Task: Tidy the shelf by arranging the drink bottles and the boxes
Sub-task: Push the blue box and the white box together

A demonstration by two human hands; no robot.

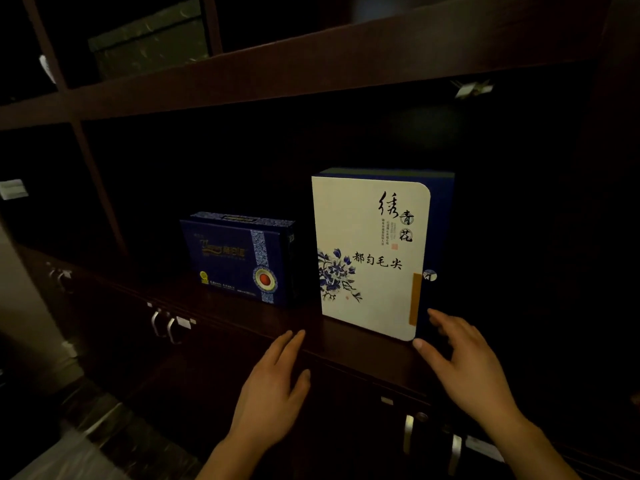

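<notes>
Left hand (273,386), fingers straight and empty, hovers by the shelf (228,311) edge; right hand (474,368), fingers spread, seemingly touches the white box (367,258) corner.

My left hand (273,386) bare, my right hand (474,368) bare as well, forearms (540,445) uncovered down to the frame's edge, fingernails (417,344) short and plain

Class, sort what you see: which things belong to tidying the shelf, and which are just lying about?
Job: white box, blue box, shelf, left hand, right hand.
Lying about: cabinet handles, paper tag.
</notes>
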